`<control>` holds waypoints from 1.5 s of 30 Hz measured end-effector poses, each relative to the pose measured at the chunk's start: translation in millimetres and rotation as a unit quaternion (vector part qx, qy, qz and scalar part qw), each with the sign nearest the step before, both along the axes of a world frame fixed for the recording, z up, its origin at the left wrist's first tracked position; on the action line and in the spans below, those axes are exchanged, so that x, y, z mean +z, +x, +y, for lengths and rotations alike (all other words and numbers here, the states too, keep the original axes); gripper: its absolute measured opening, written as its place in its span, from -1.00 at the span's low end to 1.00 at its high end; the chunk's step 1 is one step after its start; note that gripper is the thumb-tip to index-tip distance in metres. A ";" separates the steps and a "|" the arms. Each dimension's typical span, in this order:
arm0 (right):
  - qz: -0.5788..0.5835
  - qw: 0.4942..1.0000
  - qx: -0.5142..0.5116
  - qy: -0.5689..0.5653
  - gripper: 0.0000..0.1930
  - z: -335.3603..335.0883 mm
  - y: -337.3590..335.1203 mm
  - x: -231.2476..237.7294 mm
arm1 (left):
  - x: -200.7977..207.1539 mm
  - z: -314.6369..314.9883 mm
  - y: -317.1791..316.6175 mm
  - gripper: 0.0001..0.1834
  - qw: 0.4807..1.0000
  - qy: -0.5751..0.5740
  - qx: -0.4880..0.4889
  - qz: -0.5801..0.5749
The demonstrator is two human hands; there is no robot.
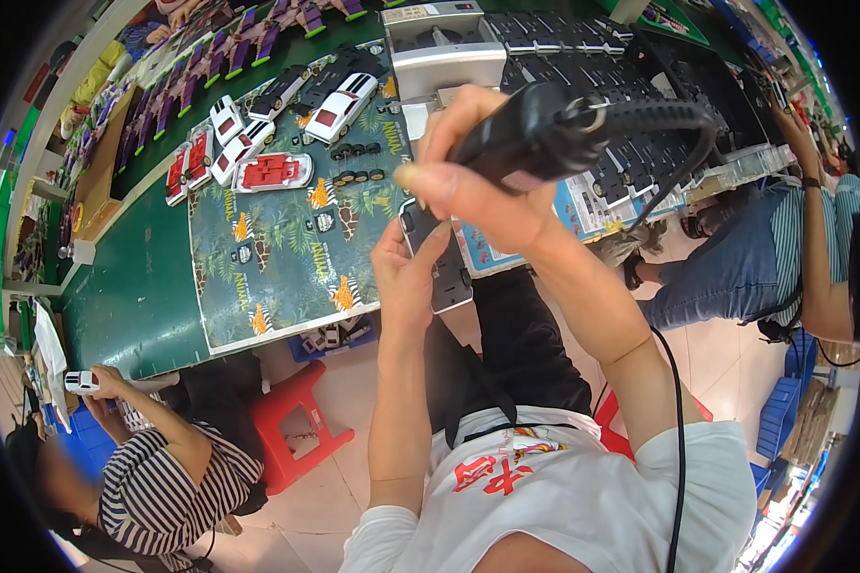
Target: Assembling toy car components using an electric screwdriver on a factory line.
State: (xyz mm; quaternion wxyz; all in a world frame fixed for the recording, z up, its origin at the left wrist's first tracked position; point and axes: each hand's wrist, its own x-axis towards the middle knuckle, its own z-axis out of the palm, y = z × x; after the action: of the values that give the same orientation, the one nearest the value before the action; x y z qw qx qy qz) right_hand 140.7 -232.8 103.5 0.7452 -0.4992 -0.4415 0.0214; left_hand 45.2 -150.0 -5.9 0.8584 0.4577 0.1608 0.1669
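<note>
Left hand point(406, 272): clamped on a black car base point(451, 279), centre of the frame.
Right hand point(487, 196): wrapped around a black corded tool point(530, 134), upper centre.
Toy cars point(342, 107): white and red, on the bench point(143, 310), upper left.

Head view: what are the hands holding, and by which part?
The right hand grips a black corded tool around its body; the left hand holds a black toy car base by its left edge.
</note>
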 end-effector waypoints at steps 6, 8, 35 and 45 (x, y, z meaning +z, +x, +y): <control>0.003 0.999 0.045 -0.024 -0.73 2.0 5.6 -4.4 | -1.0 9.8 -4.9 -0.74 0.998 -0.043 -0.034 0.031; -0.011 0.999 0.045 -0.019 -0.73 2.5 6.4 -6.7 | 0.4 10.8 -6.0 -0.75 0.997 -0.051 -0.047 0.035; 0.047 0.991 -0.096 0.076 -0.81 -21.0 45.1 37.9 | -16.3 24.6 -10.0 -0.49 0.974 -0.215 -0.011 -0.063; 0.035 0.989 -0.142 -0.022 -0.71 6.5 60.1 37.9 | -14.5 21.0 -6.6 -0.38 0.980 -0.191 0.003 -0.052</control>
State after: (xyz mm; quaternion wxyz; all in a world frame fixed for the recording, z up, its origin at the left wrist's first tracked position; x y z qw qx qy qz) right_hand 200.9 -226.3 141.4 0.7446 -0.5718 -0.3396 -0.0577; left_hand 38.6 -129.0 -20.4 0.9366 0.2756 0.1464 0.1594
